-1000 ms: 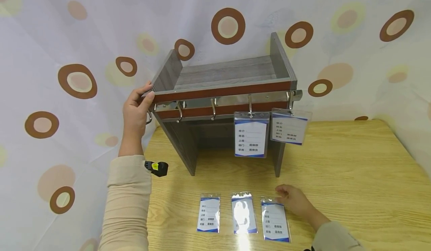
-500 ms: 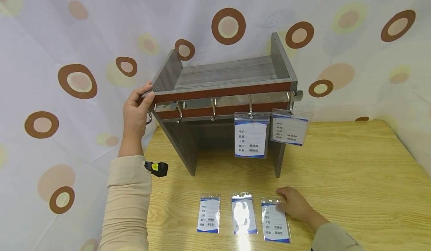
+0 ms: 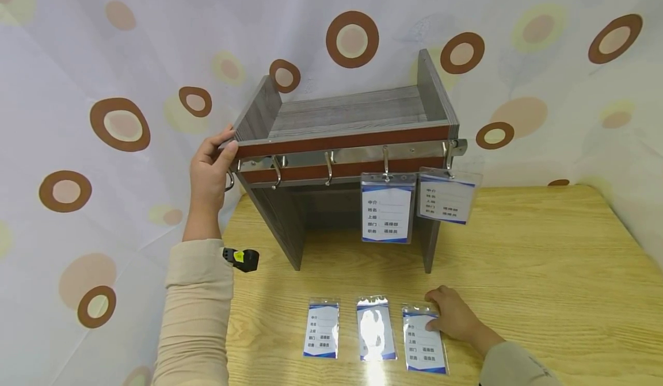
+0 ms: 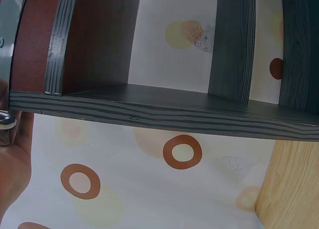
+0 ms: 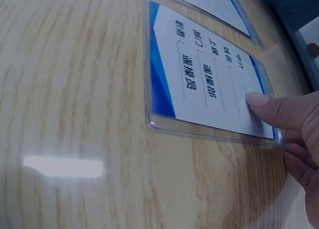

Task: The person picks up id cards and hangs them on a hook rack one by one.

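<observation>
Evidently the wooden table (image 3: 533,248) served as the base for the grey shelf (image 3: 352,110), which stood toward its far side. The left hand (image 3: 209,173) gripped the shelf's left front corner, thumb in front, probably to keep the light-looking frame from shifting. Along the front ran the metal rail (image 3: 357,154); its two rightmost hooks carried a straight-hanging badge (image 3: 387,210) and, right of it, a tilted badge (image 3: 446,199). On the near part of the table lay the left badge (image 3: 321,329), the middle badge (image 3: 374,323) and the right badge (image 3: 426,348), all face up in a row, a spacing that seemed to suit lifting them singly. The right hand (image 3: 453,316) was at the right badge, its thumb on the printed face near the far end.

Only the right wrist view showed the other fingers bent beside that badge's edge; whether they reached beneath it, I cannot tell. The left wrist view revealed pale cloth (image 4: 169,64) through the shelf's gaps, where the head view gave a dark hollow.
</observation>
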Demonstrator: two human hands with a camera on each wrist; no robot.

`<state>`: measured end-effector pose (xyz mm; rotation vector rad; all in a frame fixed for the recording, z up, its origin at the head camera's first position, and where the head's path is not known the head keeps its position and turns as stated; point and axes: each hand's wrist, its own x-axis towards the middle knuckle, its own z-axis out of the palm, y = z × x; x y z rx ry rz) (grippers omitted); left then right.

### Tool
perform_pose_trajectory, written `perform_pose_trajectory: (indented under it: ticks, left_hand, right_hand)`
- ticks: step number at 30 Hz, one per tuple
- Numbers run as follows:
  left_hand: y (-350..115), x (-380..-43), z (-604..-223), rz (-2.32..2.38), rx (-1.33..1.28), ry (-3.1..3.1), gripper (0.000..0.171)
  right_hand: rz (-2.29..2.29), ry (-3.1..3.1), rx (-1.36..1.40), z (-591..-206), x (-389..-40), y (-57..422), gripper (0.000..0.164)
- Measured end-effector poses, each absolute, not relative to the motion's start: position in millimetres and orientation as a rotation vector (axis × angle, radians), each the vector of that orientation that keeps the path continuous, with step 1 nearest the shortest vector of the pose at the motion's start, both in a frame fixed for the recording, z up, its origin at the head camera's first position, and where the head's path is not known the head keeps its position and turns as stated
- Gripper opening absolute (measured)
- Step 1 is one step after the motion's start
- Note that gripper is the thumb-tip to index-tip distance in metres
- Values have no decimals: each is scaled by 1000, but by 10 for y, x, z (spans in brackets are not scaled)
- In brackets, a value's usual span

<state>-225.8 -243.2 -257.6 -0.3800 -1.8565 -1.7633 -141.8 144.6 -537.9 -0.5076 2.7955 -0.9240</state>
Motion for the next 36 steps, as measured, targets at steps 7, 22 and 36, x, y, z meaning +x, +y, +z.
perform_pose_trajectory:
  ticks: [7, 22, 36]
  left_hand:
    - [-2431, -2249, -2578, -1769, -382, -1851, 17]
    - [-2429, -2248, -2577, -1764, -384, -1859, 19]
    - [-2418, -2233, -2553, -1777, -362, -1863, 18]
  right_hand:
    - [-930, 2785, -524, -5428, -1399, 1433, 43]
    - [-979, 2743, -473, -5385, -1409, 1390, 44]
    - [-1255, 2587, -509, -5381, -1469, 1534, 45]
